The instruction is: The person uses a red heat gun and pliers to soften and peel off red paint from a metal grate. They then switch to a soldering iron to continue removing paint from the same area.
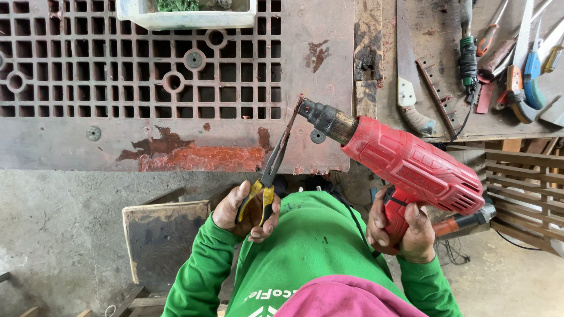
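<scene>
Rusty grated counter [147,76] lay behind; left hand [247,211] clamped yellow-handled long-nose pliers [276,161] at ten o'clock of the nozzle, keeping fingers from heat, while right hand [402,226] wrapped the red heat gun [411,167].

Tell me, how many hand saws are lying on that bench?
2 clearly: one hand saw right of the plastic pallet, another saw among the tools at far right. More may hide in that pile.
</scene>
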